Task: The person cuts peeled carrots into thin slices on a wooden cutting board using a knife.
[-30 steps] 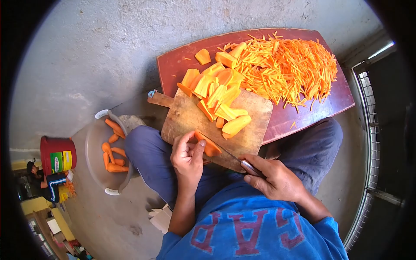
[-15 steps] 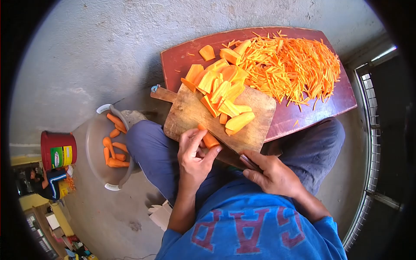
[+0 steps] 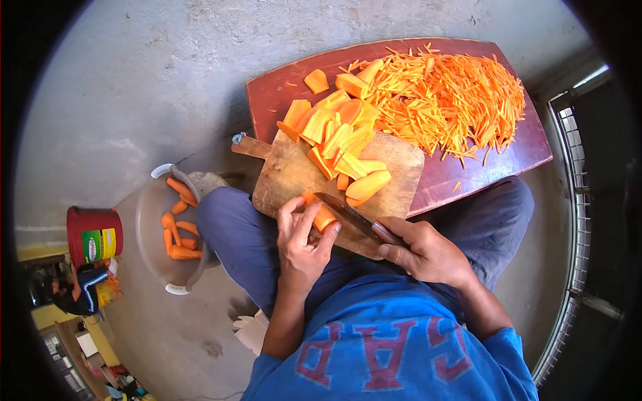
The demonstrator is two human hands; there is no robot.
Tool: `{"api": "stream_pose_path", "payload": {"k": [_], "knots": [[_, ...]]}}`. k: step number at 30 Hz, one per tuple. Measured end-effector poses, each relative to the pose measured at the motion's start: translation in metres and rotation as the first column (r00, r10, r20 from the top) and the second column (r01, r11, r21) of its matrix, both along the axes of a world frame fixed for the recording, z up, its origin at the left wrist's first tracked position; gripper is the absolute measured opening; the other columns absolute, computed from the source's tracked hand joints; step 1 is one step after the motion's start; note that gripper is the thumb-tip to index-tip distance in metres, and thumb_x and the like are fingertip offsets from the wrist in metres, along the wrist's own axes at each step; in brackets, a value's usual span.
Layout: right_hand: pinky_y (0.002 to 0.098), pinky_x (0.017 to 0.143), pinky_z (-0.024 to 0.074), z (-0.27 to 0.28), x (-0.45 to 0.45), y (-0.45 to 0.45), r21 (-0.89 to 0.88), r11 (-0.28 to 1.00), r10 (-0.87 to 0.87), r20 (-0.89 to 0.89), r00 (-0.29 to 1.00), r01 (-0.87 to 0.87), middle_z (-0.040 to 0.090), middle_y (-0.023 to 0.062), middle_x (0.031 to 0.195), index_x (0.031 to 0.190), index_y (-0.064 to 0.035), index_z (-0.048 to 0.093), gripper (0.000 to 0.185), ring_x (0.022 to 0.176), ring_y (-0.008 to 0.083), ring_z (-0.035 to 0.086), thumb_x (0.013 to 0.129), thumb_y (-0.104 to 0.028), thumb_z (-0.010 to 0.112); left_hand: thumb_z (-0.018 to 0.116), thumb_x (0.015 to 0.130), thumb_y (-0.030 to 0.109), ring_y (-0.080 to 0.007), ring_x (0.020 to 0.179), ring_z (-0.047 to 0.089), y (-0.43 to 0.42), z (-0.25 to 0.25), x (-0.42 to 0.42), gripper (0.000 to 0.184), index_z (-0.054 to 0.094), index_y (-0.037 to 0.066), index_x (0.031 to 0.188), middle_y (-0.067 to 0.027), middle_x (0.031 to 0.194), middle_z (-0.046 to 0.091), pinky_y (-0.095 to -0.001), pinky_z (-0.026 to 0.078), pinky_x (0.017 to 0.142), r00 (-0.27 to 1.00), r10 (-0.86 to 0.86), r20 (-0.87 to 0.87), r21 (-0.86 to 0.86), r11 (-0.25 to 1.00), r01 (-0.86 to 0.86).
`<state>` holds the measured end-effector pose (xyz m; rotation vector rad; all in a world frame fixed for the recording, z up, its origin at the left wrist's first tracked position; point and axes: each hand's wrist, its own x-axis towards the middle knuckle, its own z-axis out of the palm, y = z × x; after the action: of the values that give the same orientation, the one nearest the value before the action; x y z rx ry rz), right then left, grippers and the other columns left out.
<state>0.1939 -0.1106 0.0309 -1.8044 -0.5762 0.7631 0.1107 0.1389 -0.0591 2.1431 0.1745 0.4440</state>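
My left hand (image 3: 301, 244) is closed around a carrot piece (image 3: 324, 218) at the near edge of the wooden cutting board (image 3: 281, 177). In my right hand (image 3: 428, 250) is a knife (image 3: 344, 212), gripped by its handle. Its dark blade slants over the board, with the tip beside the carrot and my left fingers. Thick carrot slices (image 3: 328, 127) lie heaped on the far part of the board. Beyond them, a large pile of carrot strips (image 3: 448, 100) covers much of the dark red table (image 3: 274, 90).
Left of my knee stands a grey tub (image 3: 148, 244) with several whole carrots (image 3: 175, 234). Farther left are a red bucket (image 3: 95, 235) and another person (image 3: 80, 289). A torn piece of cardboard (image 3: 251, 330) lies on the floor. The wall (image 3: 167, 80) rises behind the table.
The knife blade has turned and lifted, so its flat side now shows above the board near the carrot. My left hand keeps its hold on the carrot piece.
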Motion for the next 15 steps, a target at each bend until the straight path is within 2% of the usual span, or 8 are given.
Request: {"api": "stream_pose_path", "payload": {"k": [3,6,7,10,12,13,15], "knots": [[0.0468,0.091,0.0600,-0.013,-0.002,-0.001,0.000,0.999,0.036,0.126,0.991,-0.036,0.077,0.0320,0.113,0.146,0.0074,0.063,0.048,0.106,0.0472,0.078,0.110,-0.021,0.077,0.099,0.085,0.009,-0.0275,0.109,0.072,0.001,0.005,0.002,0.062,0.075,0.001,0.141,-0.0189,0.152,0.060,-0.0352,0.062,0.080,0.999,-0.034,-0.004,0.012,0.999,0.034],[0.0494,0.096,0.0605,0.000,-0.001,0.002,-0.059,0.998,0.040,0.082,0.996,-0.035,0.077,0.0331,0.121,0.142,0.0084,0.066,0.044,0.115,0.0486,0.077,0.106,-0.015,0.078,0.101,0.082,0.009,-0.0284,0.109,0.071,0.004,-0.001,0.003,0.068,0.073,0.002,0.144,-0.0192,0.152,0.060,-0.0368,0.063,0.081,0.994,-0.099,0.035,0.051,0.994,0.097],[0.0496,0.095,0.0605,0.000,-0.001,0.003,-0.064,0.997,0.040,0.077,0.996,-0.035,0.077,0.0332,0.120,0.141,0.0082,0.066,0.044,0.114,0.0487,0.077,0.106,-0.016,0.078,0.100,0.081,0.007,-0.0315,0.115,0.071,0.002,0.003,0.001,0.071,0.072,0.003,0.145,-0.0199,0.153,0.059,-0.0394,0.064,0.088,0.996,-0.093,-0.020,0.094,0.991,0.094],[0.0489,0.093,0.0604,-0.003,-0.002,0.002,-0.055,0.998,0.037,0.095,0.995,-0.032,0.077,0.0330,0.116,0.143,0.0076,0.065,0.046,0.111,0.0485,0.077,0.107,-0.018,0.078,0.100,0.080,0.006,-0.0336,0.118,0.071,0.002,-0.004,0.002,0.071,0.072,0.003,0.145,-0.0208,0.154,0.058,-0.0415,0.063,0.094,0.997,-0.079,0.019,0.143,0.987,0.075],[0.0467,0.091,0.0603,-0.011,-0.003,0.000,-0.012,0.999,0.035,0.148,0.988,-0.034,0.077,0.0324,0.111,0.146,0.0072,0.063,0.049,0.105,0.0478,0.078,0.109,-0.021,0.078,0.098,0.081,0.007,-0.0382,0.117,0.069,0.002,-0.002,0.001,0.069,0.071,0.002,0.145,-0.0240,0.154,0.057,-0.0462,0.060,0.098,0.995,-0.097,0.001,0.103,0.990,0.097],[0.0462,0.090,0.0603,-0.011,-0.002,0.000,-0.019,0.999,0.042,0.139,0.989,-0.040,0.077,0.0318,0.110,0.146,0.0072,0.063,0.049,0.104,0.0455,0.079,0.109,-0.021,0.078,0.097,0.082,0.007,-0.0405,0.117,0.068,0.003,-0.002,0.002,0.068,0.071,0.002,0.144,-0.0255,0.155,0.056,-0.0486,0.058,0.101,0.994,-0.107,-0.006,0.083,0.991,0.107],[0.0453,0.089,0.0603,-0.009,0.002,-0.001,-0.032,0.998,0.055,0.120,0.991,-0.052,0.078,0.0307,0.107,0.146,0.0071,0.063,0.048,0.101,0.0409,0.080,0.109,-0.021,0.078,0.099,0.081,0.009,-0.0392,0.123,0.066,0.007,-0.002,0.002,0.069,0.072,0.002,0.143,-0.0234,0.155,0.057,-0.0488,0.058,0.104,0.992,-0.118,-0.032,0.103,0.987,0.121]]}}
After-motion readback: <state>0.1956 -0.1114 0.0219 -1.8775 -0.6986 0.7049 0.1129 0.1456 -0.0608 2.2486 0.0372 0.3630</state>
